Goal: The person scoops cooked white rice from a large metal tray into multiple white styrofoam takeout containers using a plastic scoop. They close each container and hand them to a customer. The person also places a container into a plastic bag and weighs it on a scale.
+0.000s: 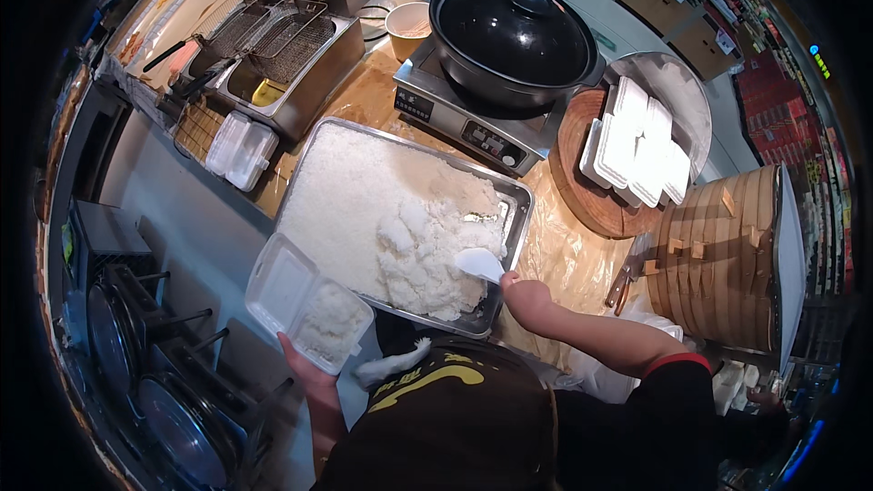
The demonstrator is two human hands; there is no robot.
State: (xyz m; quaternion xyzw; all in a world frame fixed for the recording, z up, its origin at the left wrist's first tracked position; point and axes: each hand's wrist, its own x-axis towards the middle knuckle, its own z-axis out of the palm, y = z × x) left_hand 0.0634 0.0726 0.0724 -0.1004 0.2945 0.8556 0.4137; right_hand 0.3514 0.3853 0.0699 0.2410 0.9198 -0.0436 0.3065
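Observation:
My left hand (310,371) grips the underside of an open white clamshell takeaway box (280,286), its lid tipped back to the left. White grainy food that looks like rice (333,320) lies in the box. Most of the left fingers are hidden beneath it. My right hand (527,298) is closed round the handle of a white rice paddle (479,263). The paddle's blade touches the heaped white grainy food (427,250) in a large metal tray (523,218). Toward the tray's left the food lies flat; near the paddle it is broken into lumps.
Behind the tray, a black lidded pot (509,32) sits on an electric cooker (468,118). A fryer with wire baskets (300,55) stands far left, beside a closed clear container (242,150). At right, stacked white boxes (639,141) rest on a round wooden board (582,195), near bamboo steamers (718,259).

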